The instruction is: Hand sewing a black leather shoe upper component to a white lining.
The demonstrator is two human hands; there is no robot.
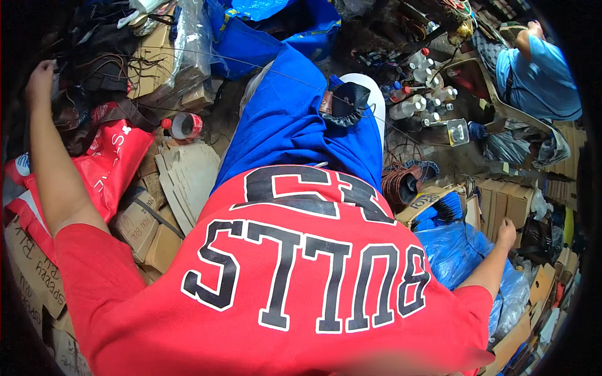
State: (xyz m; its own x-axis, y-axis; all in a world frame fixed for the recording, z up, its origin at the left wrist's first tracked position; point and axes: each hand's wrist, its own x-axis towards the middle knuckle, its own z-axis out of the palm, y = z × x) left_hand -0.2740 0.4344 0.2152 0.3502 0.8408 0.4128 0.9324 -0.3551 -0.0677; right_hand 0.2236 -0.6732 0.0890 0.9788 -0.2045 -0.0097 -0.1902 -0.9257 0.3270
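Arms [56, 160] are angling wide apart in the head view, flanking a person's red shirt [282, 207] and blue shorts [276, 119]. The left forearm is running almost straight from sleeve to wrist, pointing up and outward, with the left hand [41, 83] sitting at the far edge beside a heap of dark material [103, 75]. That grip is clenching, its fingers folding inward; whether anything is lying inside cannot be told. The right forearm is slanting outward on the opposite side, its hand [506, 233] curling into a fist near blue plastic sheeting [451, 250] and cardboard boxes [501, 195]. This grip, too, is appearing clenched, its contents too small to tell. A dark piece [353, 99] with a gathered edge is resting over the right leg of the shorts, between the hands and well apart from both. A thin, thread-like line [260, 66] is crossing the shorts near it, its ends proving hard to follow. A red bag [116, 160] is lying beside the left forearm, while plastic bottles [404, 109] are crowding the floor beyond the right leg.
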